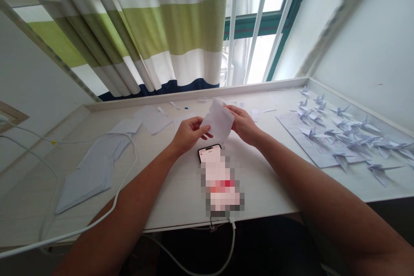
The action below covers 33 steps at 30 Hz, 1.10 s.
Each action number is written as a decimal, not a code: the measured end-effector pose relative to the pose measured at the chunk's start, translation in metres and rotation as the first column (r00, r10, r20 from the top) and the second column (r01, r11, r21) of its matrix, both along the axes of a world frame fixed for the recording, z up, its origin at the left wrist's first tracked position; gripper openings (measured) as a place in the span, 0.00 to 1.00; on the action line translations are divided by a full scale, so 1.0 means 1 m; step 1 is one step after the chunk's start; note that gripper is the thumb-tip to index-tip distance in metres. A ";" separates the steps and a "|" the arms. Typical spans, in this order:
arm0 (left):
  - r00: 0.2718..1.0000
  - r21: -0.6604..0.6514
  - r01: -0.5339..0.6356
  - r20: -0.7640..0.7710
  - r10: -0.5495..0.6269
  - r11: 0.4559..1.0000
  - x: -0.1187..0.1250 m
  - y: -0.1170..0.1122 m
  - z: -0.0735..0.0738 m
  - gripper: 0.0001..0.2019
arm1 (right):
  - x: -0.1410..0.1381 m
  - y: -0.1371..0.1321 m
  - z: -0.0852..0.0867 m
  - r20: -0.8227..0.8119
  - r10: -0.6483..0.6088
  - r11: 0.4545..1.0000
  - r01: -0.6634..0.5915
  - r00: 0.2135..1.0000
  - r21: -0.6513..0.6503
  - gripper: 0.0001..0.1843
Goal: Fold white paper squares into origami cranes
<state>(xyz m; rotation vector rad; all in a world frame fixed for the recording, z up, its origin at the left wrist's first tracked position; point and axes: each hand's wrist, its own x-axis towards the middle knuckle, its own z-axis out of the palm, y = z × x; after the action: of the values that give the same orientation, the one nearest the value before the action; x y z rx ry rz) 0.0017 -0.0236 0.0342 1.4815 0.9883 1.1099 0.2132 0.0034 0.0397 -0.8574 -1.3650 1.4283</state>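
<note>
A white square of paper [218, 121] is held up over the desk between both hands, one corner pointing away from me. My left hand [191, 133] pinches its left corner, thumb on the near face. At the opposite corner my right hand [241, 121] grips the sheet, its fingertips partly hidden behind the paper. Just below the sheet lies a phone [216, 172] with its screen lit and partly blurred out. Several folded paper cranes [343, 127] are spread over the right side of the desk, some on a printed sheet [304, 140].
Stacked white paper [93, 164] lies on the left of the desk [258, 181]. A white cable [134, 151] loops over that side, and another cable [233, 228] hangs from the phone's near end. Paper scraps [176, 105] lie toward the back, below a curtain [190, 30].
</note>
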 end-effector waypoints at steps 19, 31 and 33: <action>0.985 -0.017 -0.124 0.115 0.125 0.992 -0.004 0.006 -0.003 0.17 | 0.009 -0.010 0.015 0.247 -0.101 0.948 0.018 0.964 0.317 0.47; 0.947 -0.132 -0.114 0.285 0.148 0.985 -0.014 0.013 -0.002 0.16 | 0.018 -0.004 0.011 0.400 -0.160 0.818 -0.105 0.903 0.565 0.19; 0.943 -0.158 -0.111 0.295 0.154 0.981 -0.014 0.013 -0.003 0.16 | 0.020 -0.007 0.014 0.489 -0.229 0.742 -0.175 0.841 0.648 0.21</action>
<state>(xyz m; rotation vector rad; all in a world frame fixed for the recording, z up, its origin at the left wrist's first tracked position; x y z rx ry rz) -0.0120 -0.0101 0.0316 1.1016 0.9351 1.2954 0.2331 -0.0040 0.0537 -0.7953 -2.1105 0.5399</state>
